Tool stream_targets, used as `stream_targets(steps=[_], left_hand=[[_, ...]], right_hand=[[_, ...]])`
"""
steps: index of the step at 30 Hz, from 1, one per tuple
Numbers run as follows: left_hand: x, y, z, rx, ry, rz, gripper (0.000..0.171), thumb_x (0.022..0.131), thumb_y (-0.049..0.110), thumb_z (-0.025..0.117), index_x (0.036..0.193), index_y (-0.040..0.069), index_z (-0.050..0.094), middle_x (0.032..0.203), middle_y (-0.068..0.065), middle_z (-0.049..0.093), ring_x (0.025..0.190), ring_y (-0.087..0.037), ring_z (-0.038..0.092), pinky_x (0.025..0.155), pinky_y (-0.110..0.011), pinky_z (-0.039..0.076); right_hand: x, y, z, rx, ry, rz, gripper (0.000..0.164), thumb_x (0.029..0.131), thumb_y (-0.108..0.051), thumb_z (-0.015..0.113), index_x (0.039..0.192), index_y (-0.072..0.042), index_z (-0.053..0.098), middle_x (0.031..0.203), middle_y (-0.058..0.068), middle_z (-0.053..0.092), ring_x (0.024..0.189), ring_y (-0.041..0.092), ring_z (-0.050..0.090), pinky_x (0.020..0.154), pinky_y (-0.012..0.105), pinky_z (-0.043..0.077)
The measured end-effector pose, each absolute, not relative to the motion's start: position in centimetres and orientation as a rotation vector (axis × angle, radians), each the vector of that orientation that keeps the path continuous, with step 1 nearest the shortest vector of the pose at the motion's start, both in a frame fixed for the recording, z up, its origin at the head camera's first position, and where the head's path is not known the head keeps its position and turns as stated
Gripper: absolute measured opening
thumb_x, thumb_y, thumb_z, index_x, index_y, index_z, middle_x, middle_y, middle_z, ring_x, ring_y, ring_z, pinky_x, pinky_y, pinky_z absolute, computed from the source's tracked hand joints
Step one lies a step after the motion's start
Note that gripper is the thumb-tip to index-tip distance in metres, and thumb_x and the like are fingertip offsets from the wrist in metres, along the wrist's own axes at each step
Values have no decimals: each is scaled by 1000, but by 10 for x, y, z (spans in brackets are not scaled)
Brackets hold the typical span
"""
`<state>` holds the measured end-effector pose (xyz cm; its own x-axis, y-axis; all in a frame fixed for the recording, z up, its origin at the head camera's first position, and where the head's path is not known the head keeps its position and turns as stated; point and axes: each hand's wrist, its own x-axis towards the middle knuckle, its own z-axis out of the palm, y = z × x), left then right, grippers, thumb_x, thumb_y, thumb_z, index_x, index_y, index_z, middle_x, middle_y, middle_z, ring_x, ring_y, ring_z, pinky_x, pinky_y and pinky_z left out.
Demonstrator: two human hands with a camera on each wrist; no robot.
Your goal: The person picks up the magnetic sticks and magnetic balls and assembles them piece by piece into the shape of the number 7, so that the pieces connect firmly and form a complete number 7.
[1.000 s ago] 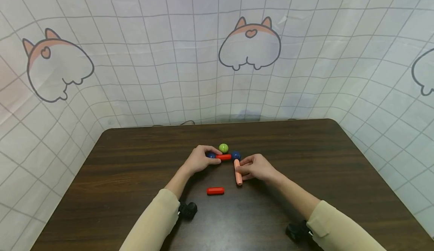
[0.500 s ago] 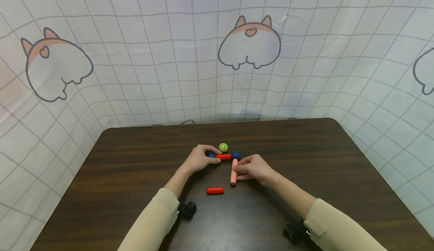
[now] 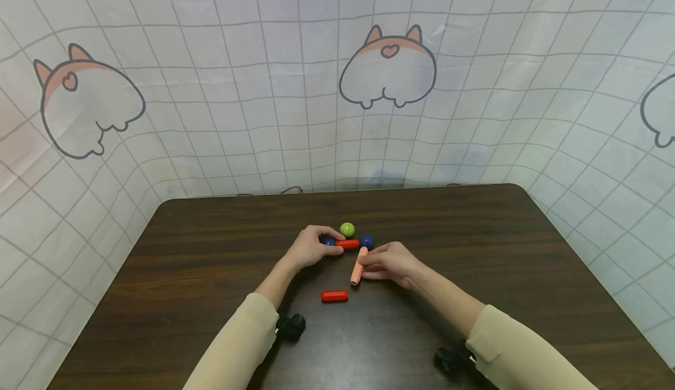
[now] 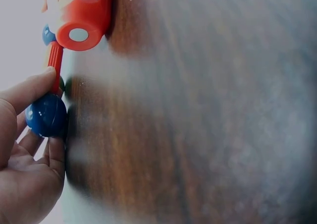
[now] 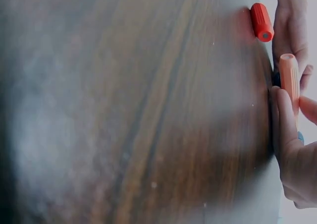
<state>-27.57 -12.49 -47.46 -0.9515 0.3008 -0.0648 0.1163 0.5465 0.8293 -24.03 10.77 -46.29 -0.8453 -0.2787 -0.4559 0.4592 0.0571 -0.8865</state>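
Observation:
My left hand [image 3: 308, 249] pinches a red magnetic rod [image 3: 350, 243] between thumb and fingers. One blue ball [image 4: 46, 116] sits at the rod's near end, inside the curve of that hand; a second blue ball [image 3: 366, 241] is at its right end. With thumb and fingertips my right hand [image 3: 394, 263] holds a salmon-orange magnetic rod [image 3: 356, 274], its far end right at the second blue ball and its near end slanting left toward me. Just behind the red rod lies a green ball [image 3: 347, 229].
A loose red magnetic rod [image 3: 334, 296] lies on the dark wooden table [image 3: 211, 296] in front of both hands, with a silvery disc in its end. Behind the table hangs a white gridded curtain [image 3: 253, 115]. Black wrist cameras sit low beside both forearms.
My right hand has swung the near end of the orange rod leftward, while its far end stays by the right blue ball. The left hand and red rods have stayed put.

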Motion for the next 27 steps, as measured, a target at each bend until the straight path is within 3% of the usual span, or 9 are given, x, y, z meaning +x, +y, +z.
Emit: stream_targets(steps=[18, 27], left_hand=[[-273, -129, -474, 403, 2596, 1381, 24, 94, 32, 78, 114, 19, 78, 119, 2, 69, 112, -24, 59, 97, -48, 47], [-269, -140, -473, 399, 2677, 1511, 25, 102, 31, 67, 120, 14, 74, 110, 3, 70, 100, -19, 63, 82, -38, 52]], right_hand=[[-236, 107, -463, 191, 1752, -1895, 45, 98, -4, 70, 133, 19, 54, 102, 18, 72, 85, 19, 74, 80, 33, 58], [-238, 106, -464, 225, 1753, -1903, 38, 97, -4, 72, 126, 17, 60, 101, 19, 73, 85, 21, 75, 78, 32, 58]])
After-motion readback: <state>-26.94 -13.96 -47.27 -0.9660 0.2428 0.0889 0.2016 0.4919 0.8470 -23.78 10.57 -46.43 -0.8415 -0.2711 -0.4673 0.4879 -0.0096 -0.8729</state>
